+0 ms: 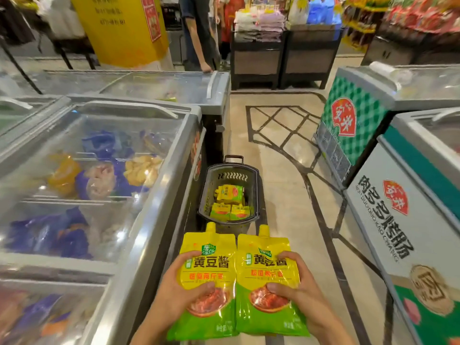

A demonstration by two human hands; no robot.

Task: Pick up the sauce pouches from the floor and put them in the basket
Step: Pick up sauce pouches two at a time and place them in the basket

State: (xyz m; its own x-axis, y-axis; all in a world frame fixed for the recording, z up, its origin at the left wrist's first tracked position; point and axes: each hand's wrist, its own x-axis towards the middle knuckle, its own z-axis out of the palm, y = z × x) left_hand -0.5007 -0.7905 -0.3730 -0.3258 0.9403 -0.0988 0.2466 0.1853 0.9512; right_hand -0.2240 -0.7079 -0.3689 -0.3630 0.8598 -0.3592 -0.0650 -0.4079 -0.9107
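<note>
Progress late in the task. Left hand grips the left pouch; right pouch is gripped by the right hand; both pouches stand upright, side by side, just short of the basket. Inside the basket: at least three pouches. Floor beside the basket shows none, so depositing these two probably finishes the job.

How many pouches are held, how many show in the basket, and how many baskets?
Held pouches: 2
Pouches showing in basket: 3, more may lie beneath
Baskets: 1
Total: 6
</note>
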